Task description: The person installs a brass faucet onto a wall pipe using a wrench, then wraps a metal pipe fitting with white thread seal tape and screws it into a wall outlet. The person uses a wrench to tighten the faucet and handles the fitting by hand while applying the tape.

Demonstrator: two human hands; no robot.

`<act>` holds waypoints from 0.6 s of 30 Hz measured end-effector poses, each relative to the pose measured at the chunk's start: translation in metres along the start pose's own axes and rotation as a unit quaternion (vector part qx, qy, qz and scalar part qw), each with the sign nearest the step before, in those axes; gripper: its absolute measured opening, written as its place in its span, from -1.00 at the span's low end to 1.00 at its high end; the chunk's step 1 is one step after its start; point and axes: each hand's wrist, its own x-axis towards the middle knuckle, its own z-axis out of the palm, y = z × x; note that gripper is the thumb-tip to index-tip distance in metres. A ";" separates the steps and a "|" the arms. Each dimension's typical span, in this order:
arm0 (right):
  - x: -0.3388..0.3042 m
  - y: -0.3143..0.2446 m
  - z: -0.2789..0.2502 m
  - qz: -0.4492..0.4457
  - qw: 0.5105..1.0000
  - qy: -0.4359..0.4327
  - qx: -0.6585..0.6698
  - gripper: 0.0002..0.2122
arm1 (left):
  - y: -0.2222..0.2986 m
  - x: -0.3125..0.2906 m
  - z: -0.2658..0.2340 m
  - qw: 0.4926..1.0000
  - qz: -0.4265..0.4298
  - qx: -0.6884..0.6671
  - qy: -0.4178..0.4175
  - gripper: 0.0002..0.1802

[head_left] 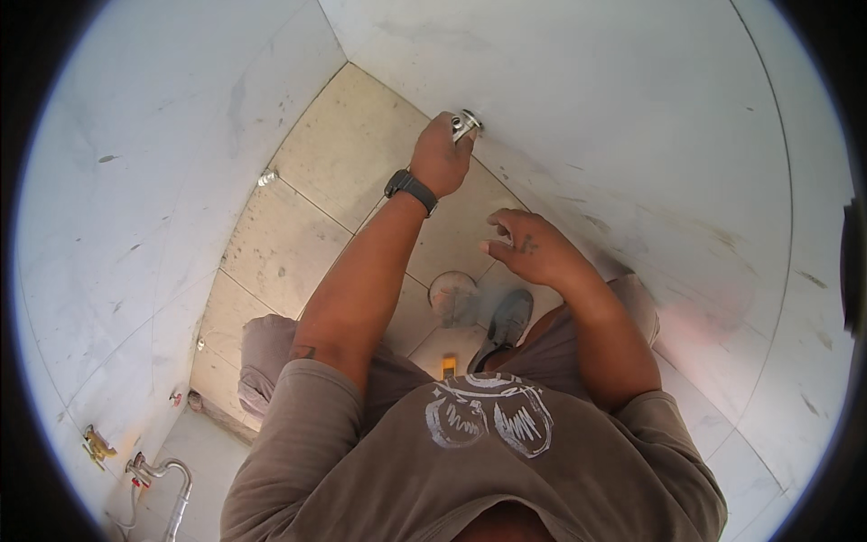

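My left hand (441,158), with a black watch on its wrist, reaches up to the right-hand wall. Its fingers are closed round a shiny chrome pipe fitting (465,125) that meets the wall low down, near the floor. The fingers hide part of that fitting, so its full shape cannot be made out. Nearer to me, my right hand (537,248) hangs in the air beside the same wall. Its thumb and fingers are bent but apart, and nothing shows between them.
Pale walls meet at a far corner over a beige tiled floor (316,135). A round floor cover (452,298), a black sandal (508,327) and a small yellow object (449,366) lie below me. Along the left wall are a small fitting (267,177), a brass tap (97,444) and a curved chrome pipe (188,483).
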 end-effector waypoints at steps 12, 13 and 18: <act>0.017 0.010 0.006 0.019 1.000 -0.008 -0.018 -0.57 | -0.006 0.010 -0.013 0.996 0.085 0.041 0.005 -0.68; 0.018 0.011 0.007 0.023 1.000 -0.009 -0.016 -0.56 | -0.011 0.011 -0.017 0.994 -0.016 -0.103 -0.023 -0.68; 0.026 0.014 0.009 0.036 0.999 -0.015 -0.023 -0.55 | -0.026 0.007 -0.024 0.804 -0.277 -0.525 -0.042 -0.71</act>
